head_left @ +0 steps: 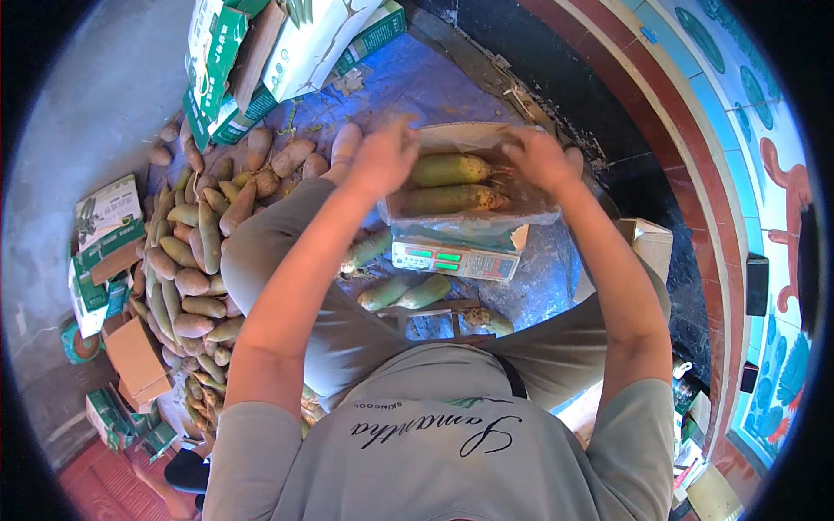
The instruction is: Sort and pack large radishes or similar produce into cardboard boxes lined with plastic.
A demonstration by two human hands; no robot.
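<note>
In front of me an open cardboard box [469, 132] lined with a clear plastic bag [526, 207] rests on a digital scale [456, 260] with lit green displays. Two long green radishes [450, 170] lie side by side inside it. My left hand [387, 158] is at the box's far left corner, its fingers smeared by motion. At the right side, my right hand [543, 161] has its fingers bent in over the edge, closed on the bag's plastic. More green radishes [404, 293] lie on the ground sheet between my legs and the scale.
A big heap of brown and green roots [204, 234] covers the floor to my left. Printed green-and-white cartons [313, 48] stand beyond it, others [109, 213] at far left. An open carton [645, 243] sits by my right knee. A tiled step edge [686, 148] curves along the right.
</note>
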